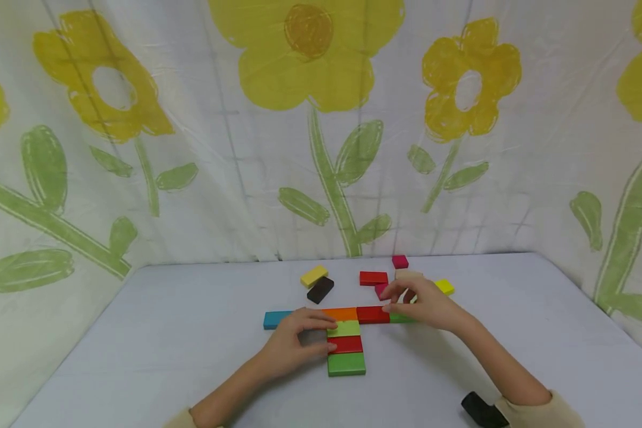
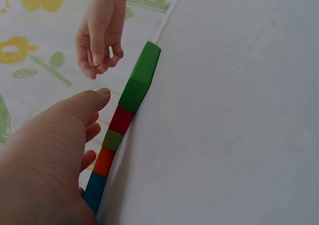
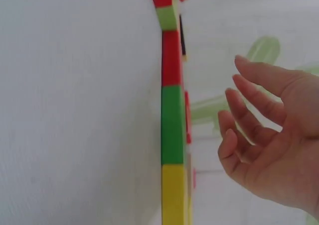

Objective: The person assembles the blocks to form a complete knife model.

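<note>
A row of blocks lies across the table: blue [image 1: 277,320], orange [image 1: 339,314], red [image 1: 373,315] and green [image 1: 400,318], with a yellow block [image 3: 173,195] at its right end in the right wrist view. From the orange block a column runs towards me: a light green block [image 1: 345,329], a second red block [image 1: 345,344] and a larger green block [image 1: 346,364]. My left hand [image 1: 298,340] rests beside the column, fingertips at the light green and red blocks, gripping nothing. Over the row's right part hovers my right hand [image 1: 430,302], fingers loosely bent and holding nothing.
Behind the row lie a pale yellow block [image 1: 314,276], a dark block [image 1: 320,290], a loose red block [image 1: 373,278], pink blocks [image 1: 400,261], a beige block [image 1: 408,274] and a bright yellow block [image 1: 444,287]. A black object [image 1: 480,409] is by the right sleeve. A flowered curtain [image 1: 192,148] hangs behind.
</note>
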`<state>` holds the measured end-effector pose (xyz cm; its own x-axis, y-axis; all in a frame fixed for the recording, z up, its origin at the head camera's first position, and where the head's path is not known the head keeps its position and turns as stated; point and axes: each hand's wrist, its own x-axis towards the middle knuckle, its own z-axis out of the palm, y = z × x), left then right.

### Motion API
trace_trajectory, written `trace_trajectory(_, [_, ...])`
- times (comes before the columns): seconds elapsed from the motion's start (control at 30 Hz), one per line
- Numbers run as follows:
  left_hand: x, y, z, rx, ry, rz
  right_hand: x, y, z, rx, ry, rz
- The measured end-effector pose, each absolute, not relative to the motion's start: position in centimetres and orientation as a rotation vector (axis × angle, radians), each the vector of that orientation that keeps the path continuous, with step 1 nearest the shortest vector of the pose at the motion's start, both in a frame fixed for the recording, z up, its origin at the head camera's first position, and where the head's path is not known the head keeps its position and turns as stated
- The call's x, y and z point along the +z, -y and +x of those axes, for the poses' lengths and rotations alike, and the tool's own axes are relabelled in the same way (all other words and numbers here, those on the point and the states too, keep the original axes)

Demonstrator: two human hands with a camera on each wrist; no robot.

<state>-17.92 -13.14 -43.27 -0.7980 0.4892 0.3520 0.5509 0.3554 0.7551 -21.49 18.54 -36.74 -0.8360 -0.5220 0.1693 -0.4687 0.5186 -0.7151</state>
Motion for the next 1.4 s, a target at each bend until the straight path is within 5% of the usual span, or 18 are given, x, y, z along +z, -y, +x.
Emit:
trace_trajectory(0.7, [-43.2,13.1,-17.9,-1.317,2.684,-1.033,-37.3,-21.6,-26.0,-1.160,-2.867,-0.533])
trace_trajectory(1.4, [-43.0,13.1,-17.9,-1.321,2.698,-1.028,-38.1,-26.5,-26.1,-1.023,-2.752,-0.410])
